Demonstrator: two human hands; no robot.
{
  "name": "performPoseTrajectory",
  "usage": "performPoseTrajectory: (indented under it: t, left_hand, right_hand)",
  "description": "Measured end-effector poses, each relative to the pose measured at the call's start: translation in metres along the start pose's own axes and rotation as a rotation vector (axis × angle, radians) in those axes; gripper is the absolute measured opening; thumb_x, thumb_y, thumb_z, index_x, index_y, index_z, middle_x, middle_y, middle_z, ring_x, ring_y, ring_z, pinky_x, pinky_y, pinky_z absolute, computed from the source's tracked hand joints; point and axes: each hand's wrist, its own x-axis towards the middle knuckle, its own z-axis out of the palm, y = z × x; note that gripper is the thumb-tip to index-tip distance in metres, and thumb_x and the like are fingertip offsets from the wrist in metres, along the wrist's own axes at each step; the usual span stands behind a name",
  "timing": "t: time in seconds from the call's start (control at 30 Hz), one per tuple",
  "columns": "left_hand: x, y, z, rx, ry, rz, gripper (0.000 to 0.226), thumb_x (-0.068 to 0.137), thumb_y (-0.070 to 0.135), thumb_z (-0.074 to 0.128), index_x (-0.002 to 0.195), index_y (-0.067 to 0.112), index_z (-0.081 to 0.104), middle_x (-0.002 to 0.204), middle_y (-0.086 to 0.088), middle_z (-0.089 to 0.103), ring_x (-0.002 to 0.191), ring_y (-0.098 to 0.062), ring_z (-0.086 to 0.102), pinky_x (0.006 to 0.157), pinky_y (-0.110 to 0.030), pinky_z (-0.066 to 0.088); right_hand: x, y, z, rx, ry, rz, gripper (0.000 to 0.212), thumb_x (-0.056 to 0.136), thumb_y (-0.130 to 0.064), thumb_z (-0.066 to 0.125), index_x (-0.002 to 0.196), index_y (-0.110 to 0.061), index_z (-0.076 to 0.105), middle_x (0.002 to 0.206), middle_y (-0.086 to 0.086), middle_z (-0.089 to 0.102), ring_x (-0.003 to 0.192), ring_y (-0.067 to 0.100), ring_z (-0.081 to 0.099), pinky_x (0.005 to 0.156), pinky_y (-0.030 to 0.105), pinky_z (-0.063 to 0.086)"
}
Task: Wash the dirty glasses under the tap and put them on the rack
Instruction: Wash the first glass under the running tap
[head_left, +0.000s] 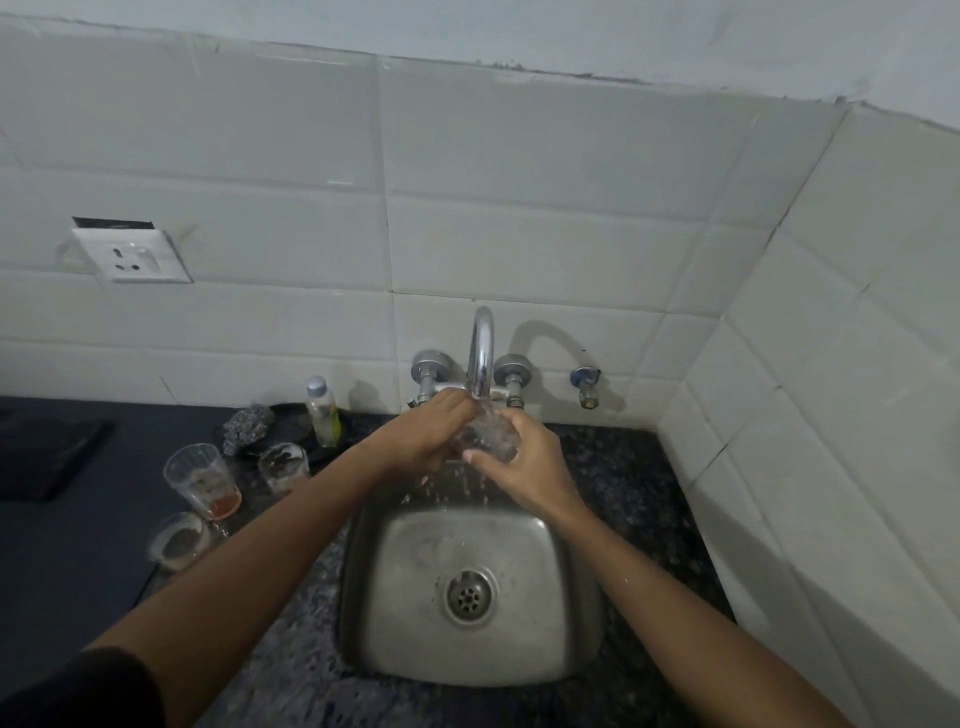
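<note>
Two hands: both wrap one clear glass under the tap, above the far edge of the sink.
Left hand: at 9 o'clock of the glass, fingers curled over its top and side, gripping it.
Right hand: at 3 o'clock of the glass, thumb laid across the near side, fingers curled round the far side, holding it.
Water: runs from the spout onto the glass and splashes down toward the basin.
Dirty glasses: three stand on the dark counter at 9 o'clock of the sink; a tall glass with reddish dregs, a short glass just beyond it at 2 o'clock, a low glass nearest at 7 o'clock.
Behind them: a steel scrubber and a small bottle near the tiled wall.
Wall: a white socket at 10 o'clock of the tap.
Rack: cannot tell where it is.
</note>
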Motion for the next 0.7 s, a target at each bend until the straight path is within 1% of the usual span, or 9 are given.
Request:
performPoseTrajectory:
  t: [0.13,0.23,0.3,0.37,0.43,0.5,0.6,0.63,0.7]
  left_hand:
    - [-0.003,0.001,0.000,0.005,0.020,0.006,0.051,0.085,0.011,0.067,0.134,0.004,0.051,0.134,-0.013,0.055,0.124,-0.027,0.051,0.107,-0.043,0.047]
    - [-0.006,0.005,0.002,-0.025,0.039,0.005,0.059,0.086,0.014,0.067,0.141,0.002,0.047,0.136,-0.015,0.054,0.126,-0.029,0.051,0.110,-0.040,0.044]
    - [-0.006,0.004,0.001,-0.027,0.055,0.008,0.062,0.084,0.011,0.068,0.141,0.000,0.046,0.136,-0.016,0.055,0.126,-0.030,0.052,0.109,-0.040,0.043]
    - [-0.008,0.004,0.000,-0.016,0.064,0.005,0.060,0.083,0.006,0.067,0.140,-0.002,0.049,0.136,-0.018,0.056,0.126,-0.030,0.052,0.110,-0.038,0.041]
    - [-0.010,0.003,0.002,-0.009,0.080,-0.001,0.059,0.083,0.004,0.065,0.139,-0.003,0.050,0.138,-0.019,0.056,0.130,-0.031,0.051,0.113,-0.040,0.041]
    - [-0.011,0.004,0.004,-0.025,0.094,-0.016,0.056,0.086,0.008,0.060,0.140,-0.003,0.048,0.139,-0.017,0.055,0.132,-0.030,0.050,0.115,-0.043,0.042]
    - [-0.007,0.005,0.005,-0.040,0.089,0.005,0.058,0.084,0.005,0.065,0.139,-0.004,0.049,0.133,-0.018,0.057,0.126,-0.030,0.052,0.111,-0.042,0.044]
    - [-0.006,0.004,0.005,-0.040,0.080,0.006,0.060,0.082,0.003,0.069,0.138,-0.003,0.049,0.132,-0.018,0.057,0.125,-0.030,0.052,0.110,-0.042,0.045]
    - [-0.007,0.002,0.005,-0.031,0.074,0.008,0.063,0.081,0.004,0.073,0.139,-0.002,0.050,0.134,-0.017,0.057,0.127,-0.030,0.052,0.110,-0.040,0.044]
  right_hand:
    - [0.007,-0.001,-0.006,0.412,-0.228,0.331,0.064,0.076,-0.047,0.089,0.127,-0.015,0.067,0.109,0.002,0.078,0.097,0.016,0.077,0.090,0.043,0.063]
    - [0.002,-0.006,-0.006,0.031,-0.074,0.036,0.057,0.076,-0.039,0.088,0.126,-0.021,0.067,0.109,-0.007,0.075,0.095,0.007,0.073,0.087,0.029,0.061]
    - [-0.002,-0.004,-0.002,-0.078,0.008,-0.084,0.064,0.076,-0.035,0.090,0.133,-0.023,0.062,0.118,-0.012,0.069,0.102,0.002,0.067,0.089,0.021,0.056]
    - [-0.001,-0.005,-0.005,0.074,-0.087,0.054,0.067,0.077,-0.039,0.090,0.134,-0.023,0.060,0.120,-0.011,0.068,0.104,0.004,0.068,0.091,0.024,0.057]
    - [0.005,-0.007,-0.008,0.330,-0.254,0.288,0.061,0.080,-0.045,0.087,0.131,-0.019,0.063,0.121,0.000,0.072,0.099,0.016,0.075,0.090,0.038,0.063]
    - [0.007,-0.009,-0.009,0.244,-0.211,0.244,0.059,0.078,-0.047,0.086,0.127,-0.021,0.066,0.112,0.001,0.076,0.092,0.017,0.077,0.084,0.044,0.065]
    - [0.003,-0.005,-0.001,-0.084,-0.037,-0.030,0.068,0.074,-0.042,0.087,0.135,-0.026,0.060,0.117,-0.011,0.071,0.101,0.003,0.069,0.089,0.025,0.059]
    - [0.002,-0.003,0.001,-0.087,-0.026,-0.035,0.070,0.074,-0.041,0.088,0.136,-0.026,0.059,0.120,-0.012,0.069,0.104,0.002,0.068,0.091,0.023,0.057]
    - [0.002,-0.003,0.000,0.089,-0.133,0.121,0.076,0.071,-0.047,0.092,0.135,-0.024,0.058,0.120,-0.010,0.071,0.105,0.005,0.070,0.092,0.028,0.059]
